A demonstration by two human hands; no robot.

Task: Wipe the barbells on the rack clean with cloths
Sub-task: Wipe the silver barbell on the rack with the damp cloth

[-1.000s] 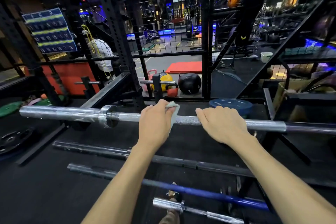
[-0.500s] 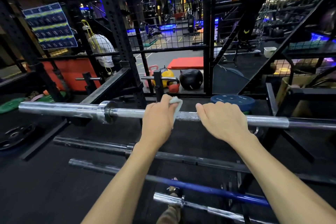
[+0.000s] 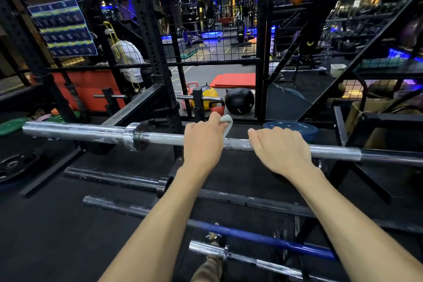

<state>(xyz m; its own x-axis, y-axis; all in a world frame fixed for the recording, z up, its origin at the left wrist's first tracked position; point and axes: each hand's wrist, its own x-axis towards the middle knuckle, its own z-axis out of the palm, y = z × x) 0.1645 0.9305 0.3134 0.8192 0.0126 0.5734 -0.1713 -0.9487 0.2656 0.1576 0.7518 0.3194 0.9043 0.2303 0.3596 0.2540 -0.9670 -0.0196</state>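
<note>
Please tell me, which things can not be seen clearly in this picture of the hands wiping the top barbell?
- Head view: most of the cloth is hidden under the left hand.
- The right hand covers its fingers' grip on the top barbell.
- The barbell's right end is cut off by the frame edge.
- The numbers on the blue board are blurred.

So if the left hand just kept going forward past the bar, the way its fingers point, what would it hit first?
Probably the red kettlebell sitting just beyond the silver barbell that the left hand grips with the cloth. Depth is unclear from this single view, so the gap can't be judged.
</note>
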